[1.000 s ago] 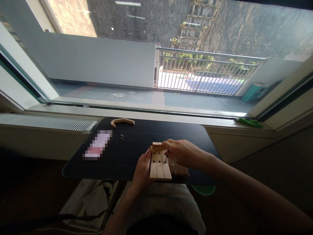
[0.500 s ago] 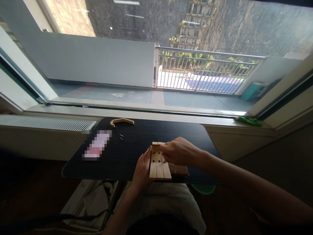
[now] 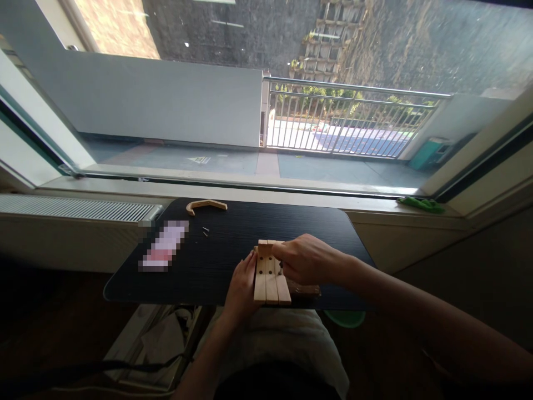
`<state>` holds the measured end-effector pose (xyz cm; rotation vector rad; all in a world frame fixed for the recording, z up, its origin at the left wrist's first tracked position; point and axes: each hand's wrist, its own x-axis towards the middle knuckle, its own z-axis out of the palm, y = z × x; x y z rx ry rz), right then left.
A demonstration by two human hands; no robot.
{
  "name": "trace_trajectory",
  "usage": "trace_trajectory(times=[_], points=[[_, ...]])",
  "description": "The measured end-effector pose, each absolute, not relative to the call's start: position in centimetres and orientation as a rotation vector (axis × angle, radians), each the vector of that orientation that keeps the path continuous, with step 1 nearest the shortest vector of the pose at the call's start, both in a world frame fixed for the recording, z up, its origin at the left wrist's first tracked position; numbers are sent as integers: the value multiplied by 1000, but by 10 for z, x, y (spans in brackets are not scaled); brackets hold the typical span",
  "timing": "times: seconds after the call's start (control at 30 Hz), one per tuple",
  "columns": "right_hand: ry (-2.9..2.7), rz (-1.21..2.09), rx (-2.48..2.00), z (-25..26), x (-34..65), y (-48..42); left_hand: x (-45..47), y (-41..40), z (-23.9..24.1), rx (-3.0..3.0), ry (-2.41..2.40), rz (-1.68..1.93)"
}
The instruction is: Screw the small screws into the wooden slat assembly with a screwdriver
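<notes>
A small slatted wooden piece (image 3: 271,288), pale, with several dark round holes or screw heads, stands near the table's front edge. My left hand (image 3: 241,280) lies along its left side, fingers against the wood, gripping it. Over its upper right part my right hand (image 3: 302,256) is closed, thumb and fingers pinched together. Just below those fingertips shows a small dark screw-like bit (image 3: 280,270); what the fingers themselves hold is hidden. Under the right hand, beside the wooden piece, a brown block (image 3: 306,290) lies partly covered.
On the black table (image 3: 166,283), a curved wooden part (image 3: 207,204) lies at the back left. Two small screws (image 3: 205,231) and a blurred-out pinkish sheet (image 3: 165,244) are on the left. A green cloth (image 3: 422,205) rests on the windowsill; a green basin (image 3: 345,318) is below the table.
My right fingers have turned slightly at the right slat, and the small dark bit beneath them now shows more. My left hand keeps its hold; the whole view has shifted a little.
</notes>
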<state>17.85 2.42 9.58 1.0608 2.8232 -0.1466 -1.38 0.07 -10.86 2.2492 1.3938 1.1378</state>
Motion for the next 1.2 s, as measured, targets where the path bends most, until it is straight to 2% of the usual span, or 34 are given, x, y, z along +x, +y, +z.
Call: trace_trajectory(times=[0.97, 1.2], points=[[2680, -216, 1210, 94, 171, 29, -16, 1, -111, 2294, 1394, 1094], [2573, -283, 1448, 96, 170, 28, -15, 1, -109, 2274, 1390, 1100]])
